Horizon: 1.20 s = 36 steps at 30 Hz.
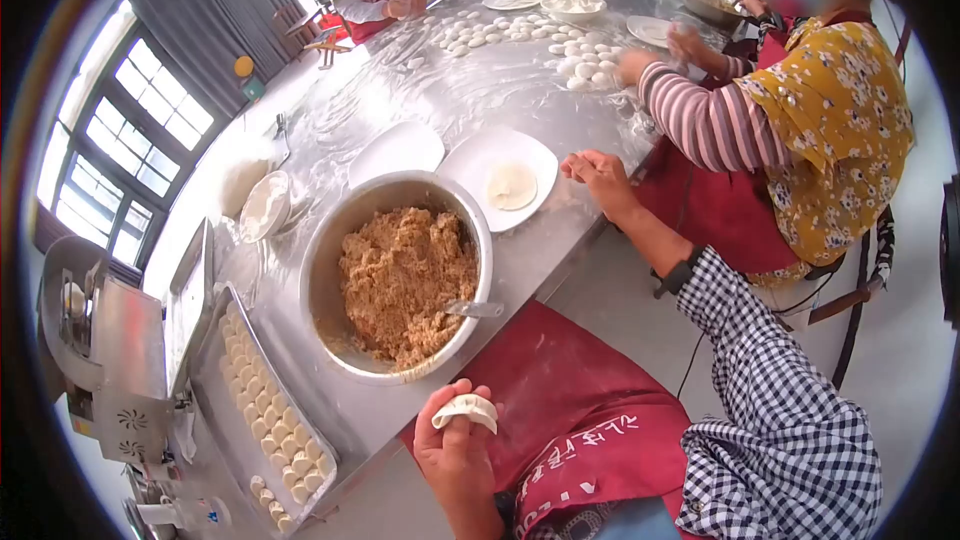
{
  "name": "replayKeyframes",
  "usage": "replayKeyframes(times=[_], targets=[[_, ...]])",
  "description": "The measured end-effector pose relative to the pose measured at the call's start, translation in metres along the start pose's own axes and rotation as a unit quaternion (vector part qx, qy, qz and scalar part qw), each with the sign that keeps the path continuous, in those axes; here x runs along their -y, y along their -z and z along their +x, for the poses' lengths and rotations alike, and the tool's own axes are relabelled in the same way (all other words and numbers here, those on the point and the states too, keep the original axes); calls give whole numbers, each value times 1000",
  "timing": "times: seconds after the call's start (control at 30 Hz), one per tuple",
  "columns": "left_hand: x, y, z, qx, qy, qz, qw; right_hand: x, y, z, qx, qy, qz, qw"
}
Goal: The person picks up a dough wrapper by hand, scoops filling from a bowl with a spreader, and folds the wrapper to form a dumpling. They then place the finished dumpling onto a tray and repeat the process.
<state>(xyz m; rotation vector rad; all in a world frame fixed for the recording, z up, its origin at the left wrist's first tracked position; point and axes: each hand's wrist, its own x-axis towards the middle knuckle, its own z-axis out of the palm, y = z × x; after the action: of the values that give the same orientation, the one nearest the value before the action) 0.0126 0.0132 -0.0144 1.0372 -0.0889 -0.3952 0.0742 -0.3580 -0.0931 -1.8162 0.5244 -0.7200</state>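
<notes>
My left hand (452, 445), low in the view, has its fingers closed round a pleated, half-moon dumpling (466, 411). Beyond it stands a large metal bowl (316, 325) of brown minced filling (400, 275), with a metal spoon handle (474, 309) sticking out. My right hand (603, 183) is just off the right edge of a white plate (470, 165). Its fingers are half bent and a little apart, and nothing shows in them. On that plate lies a round dough wrapper (512, 186), apart from the hand.
A tray (330, 465) of dumplings in rows lies left of the bowl. Another white plate (395, 152) and a bowl of flour (265, 208) stand behind. Dough pieces (590, 68) dot the floured table (400, 90). A co-worker (790, 130) sits at the right; others are across.
</notes>
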Motion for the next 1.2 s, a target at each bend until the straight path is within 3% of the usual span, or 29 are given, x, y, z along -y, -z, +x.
replayKeyframes(times=[0.03,0.07,0.13,0.23,0.33,0.5,0.8,0.87,1.03,1.1,1.2], targets=[[-1,-4,7,8,6,0,1000,-3,4,19,-14,-15,-170,985],[-2,-6,7,-4,10,11,1000,-11,4,30,-18,-19,-172,985],[-1,-3,9,1,10,23,1000,-23,5,47,-46,95,-278,955],[1,-2,12,22,2,8,1000,-27,11,57,6,107,-405,908],[2,-2,16,14,37,21,999,-41,15,51,76,158,-409,896],[8,2,25,15,43,15,999,-32,17,1,91,196,-380,900],[6,-10,24,-6,43,-4,999,-23,3,-10,40,256,-253,932],[5,-11,24,-9,41,-2,999,-21,-1,-11,-1,203,-182,962],[0,-19,22,10,91,-42,995,-11,5,-17,8,187,-186,965],[-5,-24,23,21,101,-40,994,-7,11,-18,-10,235,-263,936],[-2,-25,24,28,75,-31,996,2,8,-20,-36,272,-247,929]])
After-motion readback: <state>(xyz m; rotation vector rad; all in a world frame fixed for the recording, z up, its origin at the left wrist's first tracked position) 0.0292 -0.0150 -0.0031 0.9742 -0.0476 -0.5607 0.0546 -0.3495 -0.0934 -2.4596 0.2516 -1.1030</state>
